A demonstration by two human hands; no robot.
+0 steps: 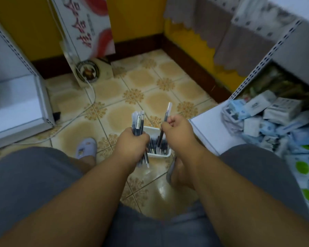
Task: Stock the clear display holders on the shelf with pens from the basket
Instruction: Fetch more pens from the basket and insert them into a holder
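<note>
A fat bundle of pens [139, 120] is being gripped in the left hand [132, 139], fingers curled tight round the middle so caps are sticking up above the fist and the other ends are poking out below. A single pen [165, 120] is being pinched in the right hand [175, 126], held nearly upright with its clear cap pointing up and its lower end hanging over the basket [165, 154]. The white basket is being kept on the tiled floor [132, 86] right between the two feet, partly hidden under both fists, and more dark pens are being stored inside it. A pale slipper [86, 147] is being worn on the left foot just beside the basket. Off to the right, a low white shelf [209, 129] is being used for a messy heap of small boxes [260, 113]. The clear display holders aren't being shown anywhere in view, so where they are can't be told
</note>
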